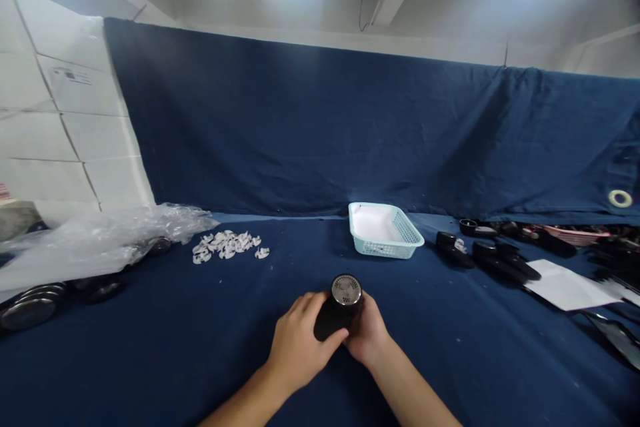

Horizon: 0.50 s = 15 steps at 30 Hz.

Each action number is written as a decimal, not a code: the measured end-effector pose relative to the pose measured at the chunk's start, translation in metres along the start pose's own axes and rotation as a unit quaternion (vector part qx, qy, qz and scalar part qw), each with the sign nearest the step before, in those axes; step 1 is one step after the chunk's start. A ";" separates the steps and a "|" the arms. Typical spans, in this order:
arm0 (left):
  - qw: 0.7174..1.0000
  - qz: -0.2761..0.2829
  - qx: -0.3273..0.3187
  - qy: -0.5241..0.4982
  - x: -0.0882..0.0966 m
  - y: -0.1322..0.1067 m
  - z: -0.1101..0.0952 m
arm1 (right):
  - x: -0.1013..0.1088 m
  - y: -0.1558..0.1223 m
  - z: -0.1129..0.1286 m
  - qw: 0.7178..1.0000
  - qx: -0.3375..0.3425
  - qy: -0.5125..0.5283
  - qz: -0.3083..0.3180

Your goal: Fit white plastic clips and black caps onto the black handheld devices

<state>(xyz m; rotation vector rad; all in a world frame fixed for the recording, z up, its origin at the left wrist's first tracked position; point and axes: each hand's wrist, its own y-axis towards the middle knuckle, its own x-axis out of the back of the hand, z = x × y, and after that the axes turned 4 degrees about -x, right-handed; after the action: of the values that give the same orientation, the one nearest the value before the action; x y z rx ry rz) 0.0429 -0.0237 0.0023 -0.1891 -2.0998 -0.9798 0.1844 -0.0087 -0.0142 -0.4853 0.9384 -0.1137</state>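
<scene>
gripping a black lint shaver (340,310) upright, left hand (299,347) and right hand (369,335) are wrapping its body, steadying the mesh head upward.

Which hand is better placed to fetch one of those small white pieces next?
Left, probably. The white pieces lie up and left of the left hand, on its side. The right hand would have to cross over the black device that both hands grip.
</scene>
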 end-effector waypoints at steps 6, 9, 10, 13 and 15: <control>0.999 0.040 -0.018 0.023 0.001 0.000 -0.002 | 0.000 -0.001 -0.001 0.999 -0.003 0.034 -0.008; 0.998 0.058 -0.009 0.034 0.002 0.001 -0.004 | 0.000 -0.002 -0.001 0.999 -0.001 0.039 0.001; 0.997 0.063 -0.006 0.035 0.003 0.002 -0.005 | 0.000 -0.002 -0.001 0.999 -0.001 0.039 0.003; 0.997 0.076 -0.003 0.033 0.006 0.003 -0.007 | 0.002 -0.002 -0.001 0.999 0.005 0.039 0.010; 0.996 0.082 -0.006 0.034 0.006 0.003 -0.008 | 0.003 -0.002 -0.001 0.999 0.018 0.042 0.013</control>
<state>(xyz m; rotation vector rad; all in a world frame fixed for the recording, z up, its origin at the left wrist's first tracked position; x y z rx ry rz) 0.0447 -0.0288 0.0114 -0.3246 -1.9831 -0.8882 0.1855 -0.0115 -0.0161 -0.4383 1.0219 -0.1283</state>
